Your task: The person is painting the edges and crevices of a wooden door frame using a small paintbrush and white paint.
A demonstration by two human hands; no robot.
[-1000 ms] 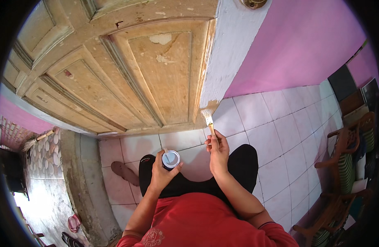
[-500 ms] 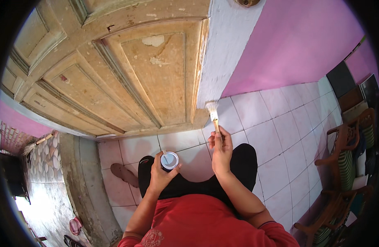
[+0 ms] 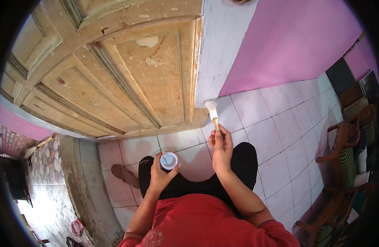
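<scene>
In my right hand (image 3: 222,150) is a paintbrush (image 3: 213,115), gripped by its wooden handle with the bristles upward. The bristle tips are at the lower end of a pale bluish-white painted post (image 3: 220,45), beside the wooden door; whether they touch it I cannot tell. My left hand (image 3: 162,175) is wrapped round a small round can (image 3: 169,161) of pale blue paint, held upright above my lap. A light stick-like piece stands in the can. The panelled door (image 3: 150,78) is bare tan wood with worn, chipped patches.
A pink wall (image 3: 288,45) meets white floor tiles (image 3: 271,123) on the right. Wooden chairs (image 3: 341,144) with striped cushions line the far right. Near my left knee lies a brown sandal (image 3: 124,175). A concrete sill (image 3: 88,181) and a broom (image 3: 37,146) are on the left.
The door and post have shifted slightly left in view. The brush stays at the post's lower end, and both hands keep their holds.
</scene>
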